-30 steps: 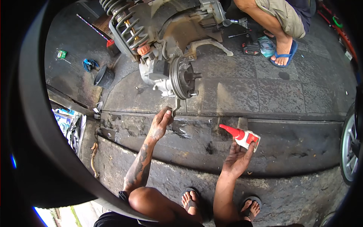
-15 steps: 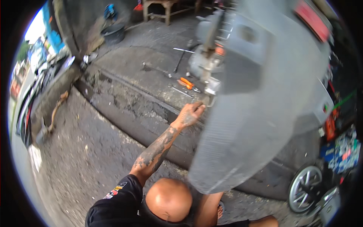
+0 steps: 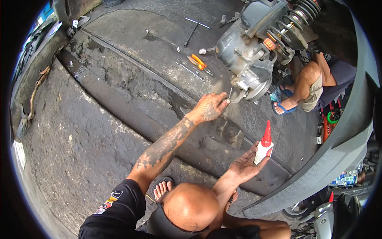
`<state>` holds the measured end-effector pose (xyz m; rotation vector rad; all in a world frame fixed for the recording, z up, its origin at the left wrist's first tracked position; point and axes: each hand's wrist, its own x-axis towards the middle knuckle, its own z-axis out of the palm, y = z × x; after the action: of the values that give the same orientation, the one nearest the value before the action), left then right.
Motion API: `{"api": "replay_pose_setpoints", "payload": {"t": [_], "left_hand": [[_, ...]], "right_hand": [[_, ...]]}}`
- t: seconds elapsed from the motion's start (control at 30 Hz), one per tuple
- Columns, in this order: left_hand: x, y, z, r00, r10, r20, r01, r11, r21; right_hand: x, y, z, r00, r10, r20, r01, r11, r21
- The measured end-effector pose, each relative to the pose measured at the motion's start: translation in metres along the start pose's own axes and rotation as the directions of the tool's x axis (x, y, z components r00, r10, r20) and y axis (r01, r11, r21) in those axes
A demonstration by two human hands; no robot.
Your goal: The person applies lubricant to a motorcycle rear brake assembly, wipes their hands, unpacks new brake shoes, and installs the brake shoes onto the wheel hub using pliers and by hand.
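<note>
My left hand [image 3: 210, 107] reaches forward with its fingers pinched together at the lower edge of a greasy grey motorcycle engine [image 3: 248, 65]. A thin metal rod [image 3: 231, 93] rises by the fingertips; what they grip is mostly hidden. In my right hand [image 3: 246, 165], palm up, is a small white glue bottle [image 3: 263, 152] with a long red pointed cap, held upright. Orange-handled pliers [image 3: 200, 64] and a slim wrench [image 3: 191, 71] lie on the ground beyond my left hand. Farther off rests a T-handle wrench [image 3: 192, 33].
A coil-spring shock absorber [image 3: 296, 18] stands above the engine. Another person's bent leg [image 3: 304, 85] in blue sandals is behind it. A large grey plastic panel [image 3: 318, 169] curves along the right. A shallow channel [image 3: 119, 119] crosses the concrete.
The grey panel has swung away to the right, uncovering the engine, the other person's leg and my right hand with the glue bottle. My left hand stays by the engine's lower edge.
</note>
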<state>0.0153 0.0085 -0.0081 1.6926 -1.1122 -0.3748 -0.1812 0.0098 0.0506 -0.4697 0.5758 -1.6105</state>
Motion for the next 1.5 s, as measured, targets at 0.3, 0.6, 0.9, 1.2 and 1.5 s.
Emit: {"api": "replay_pose_setpoints", "payload": {"t": [0.3, 0.6, 0.9, 1.2, 1.5], "left_hand": [[-0.007, 0.007, -0.001, 0.997, 0.002, -0.071, 0.003, 0.997, 0.072], [-0.005, 0.006, -0.002, 0.998, -0.055, 0.027, 0.053, 0.998, 0.046], [-0.006, 0.008, -0.005, 0.996, -0.064, 0.064, 0.062, 0.997, 0.038], [-0.004, -0.002, 0.007, 0.999, -0.054, -0.003, 0.054, 0.998, 0.011], [-0.009, -0.002, -0.002, 0.998, -0.067, 0.013, 0.067, 0.998, 0.018]], "right_hand": [[0.009, 0.007, -0.006, 1.0, 0.018, 0.006, -0.018, 0.995, 0.096], [-0.004, 0.022, 0.013, 0.99, -0.048, 0.133, 0.034, 0.993, 0.11], [-0.022, 0.039, 0.029, 0.847, -0.399, 0.351, 0.467, 0.875, -0.13], [-0.013, 0.039, 0.031, 0.724, -0.453, 0.52, 0.627, 0.747, -0.221], [-0.007, 0.041, 0.031, 0.644, -0.347, 0.682, 0.702, 0.622, -0.346]]}}
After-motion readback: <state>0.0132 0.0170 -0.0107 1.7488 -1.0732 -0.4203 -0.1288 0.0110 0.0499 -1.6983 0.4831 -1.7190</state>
